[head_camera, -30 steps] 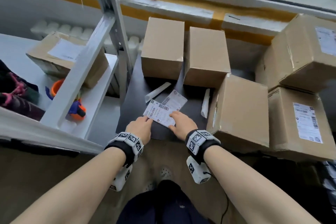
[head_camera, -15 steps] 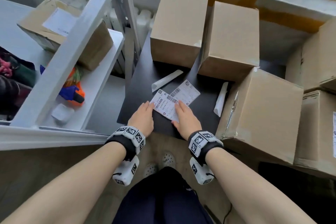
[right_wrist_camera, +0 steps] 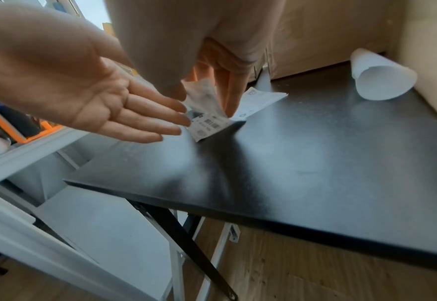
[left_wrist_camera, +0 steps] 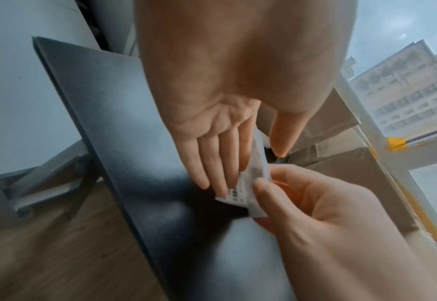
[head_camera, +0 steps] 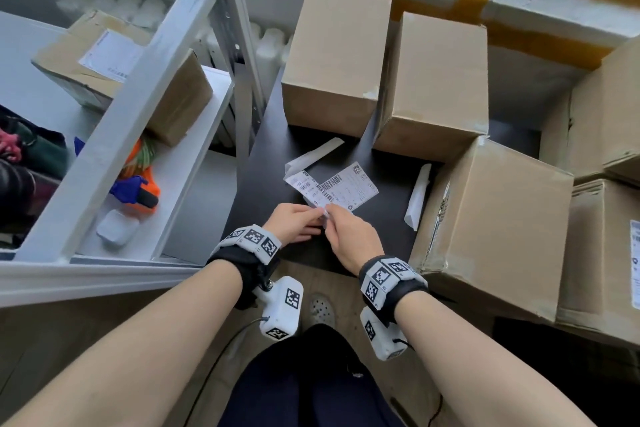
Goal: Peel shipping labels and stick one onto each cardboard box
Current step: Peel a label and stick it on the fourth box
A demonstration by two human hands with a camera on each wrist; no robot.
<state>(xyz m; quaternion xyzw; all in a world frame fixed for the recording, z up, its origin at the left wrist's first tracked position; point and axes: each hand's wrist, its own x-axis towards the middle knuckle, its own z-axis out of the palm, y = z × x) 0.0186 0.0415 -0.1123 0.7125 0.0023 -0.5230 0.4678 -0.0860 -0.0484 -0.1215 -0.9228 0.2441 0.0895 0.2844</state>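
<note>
The barcoded white label [head_camera: 313, 189] has lifted, curling, right hand [head_camera: 349, 236] pinching its corner, left hand [head_camera: 294, 222] fingers straight.

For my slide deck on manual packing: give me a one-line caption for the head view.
Both hands, left hand and right hand, peel a shipping label over a black table beside unlabelled cardboard boxes.

1. Your shipping labels [head_camera: 341, 188] on the bench [head_camera: 377, 232] carry barcodes, a small square code at one corner and lines of print; none of it can be read.
2. Your wrist bands [head_camera: 389, 279] show black-and-white square marker codes, with no words legible.
3. The labelled box [head_camera: 114, 55] on the shelf bears a white sheet with print too small to read.
4. The box at far right [head_camera: 635, 255] bears a label strip, also unreadable.
</note>
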